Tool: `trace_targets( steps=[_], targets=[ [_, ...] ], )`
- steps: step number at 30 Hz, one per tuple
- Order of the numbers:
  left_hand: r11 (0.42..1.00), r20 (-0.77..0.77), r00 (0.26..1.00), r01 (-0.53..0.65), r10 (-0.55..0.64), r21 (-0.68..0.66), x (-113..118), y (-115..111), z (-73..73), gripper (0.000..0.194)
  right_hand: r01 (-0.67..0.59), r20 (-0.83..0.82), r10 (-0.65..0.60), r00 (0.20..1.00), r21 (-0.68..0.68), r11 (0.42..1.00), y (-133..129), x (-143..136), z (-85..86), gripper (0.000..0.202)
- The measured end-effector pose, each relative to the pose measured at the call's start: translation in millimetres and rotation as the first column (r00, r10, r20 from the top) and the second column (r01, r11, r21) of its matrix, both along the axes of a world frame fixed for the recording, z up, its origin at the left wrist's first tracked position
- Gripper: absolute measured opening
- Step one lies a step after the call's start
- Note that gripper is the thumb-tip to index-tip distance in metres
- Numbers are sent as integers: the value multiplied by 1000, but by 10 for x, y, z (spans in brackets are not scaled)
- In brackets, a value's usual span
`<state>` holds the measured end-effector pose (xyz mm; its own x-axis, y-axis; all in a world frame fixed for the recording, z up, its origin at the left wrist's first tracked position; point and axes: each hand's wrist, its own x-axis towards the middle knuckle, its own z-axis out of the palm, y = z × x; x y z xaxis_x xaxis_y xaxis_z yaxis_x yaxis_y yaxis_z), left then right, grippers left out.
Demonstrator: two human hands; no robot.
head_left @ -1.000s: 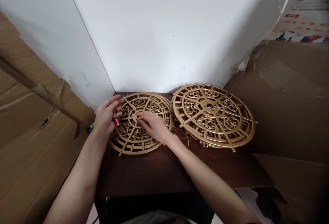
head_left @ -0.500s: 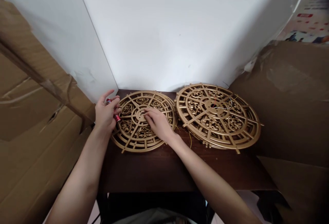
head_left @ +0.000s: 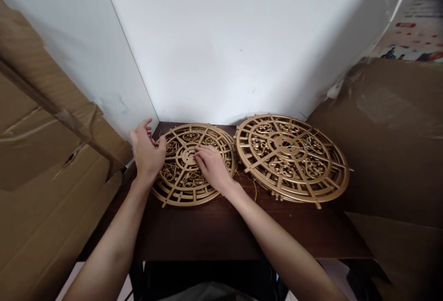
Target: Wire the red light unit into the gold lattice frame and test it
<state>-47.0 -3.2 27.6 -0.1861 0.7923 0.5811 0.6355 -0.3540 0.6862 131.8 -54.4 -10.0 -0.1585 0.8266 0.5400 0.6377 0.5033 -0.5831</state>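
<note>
My left hand (head_left: pixel 147 151) is beside the left edge of a round gold lattice panel (head_left: pixel 183 196). Its fingers are curled round a slim red item (head_left: pixel 149 133); most of that item is hidden, so its kind does not show. Over the pierced hub (head_left: pixel 188 156) at the middle of this panel, my right hand (head_left: pixel 212 165) rests with thumb and fingertips pinched together. Whatever is between those fingertips is too small to make out. The panel lies flat on top of a stack of similar ones.
A second stack of gold lattice panels (head_left: pixel 282 169) stands to the right, with thin coloured wires (head_left: pixel 301 146) at its hub. Both stacks are on a dark brown table (head_left: pixel 207 236). Cardboard flanks it at left (head_left: pixel 41 176) and right (head_left: pixel 391 144), with a white wall (head_left: pixel 221 52) behind.
My left hand has turned so that its back faces up more, and less of the red item shows. My right hand stays pinched at the hub.
</note>
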Motion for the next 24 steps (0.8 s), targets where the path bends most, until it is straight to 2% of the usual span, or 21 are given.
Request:
trace_targets(
  steps=[3,6,9,11,13,15,20,24],
  targets=[
    [993,-58,998,38,-32,113,39,-66,62,47,12,17,-12,1000,0,1000,4,4,-4,20],
    [961,-187,956,249,-224,123,94,-108,82,39,0,29,0,1000,-1,1000,-3,7,4,20],
    [854,-341,810,519,-477,38,158,-113,22,36,-48,54,47,997,25,999,-14,11,20,22],
    [789,-402,716,614,-570,-26,192,-98,-49,38,-85,74,82,994,40,996,-19,14,28,22],
    [768,-423,671,633,-609,-101,207,-73,-119,41,-103,89,99,991,38,994,-21,16,33,22],
    [769,-417,666,623,-618,-144,204,-44,-168,42,-106,101,103,990,28,994,-23,18,38,22],
    [807,-410,707,573,-576,-143,166,11,-188,32,-121,103,115,988,50,991,-35,25,59,19],
    [840,-411,742,527,-529,-130,152,25,-173,25,-47,-48,50,998,67,997,-46,26,72,17]
  ],
)
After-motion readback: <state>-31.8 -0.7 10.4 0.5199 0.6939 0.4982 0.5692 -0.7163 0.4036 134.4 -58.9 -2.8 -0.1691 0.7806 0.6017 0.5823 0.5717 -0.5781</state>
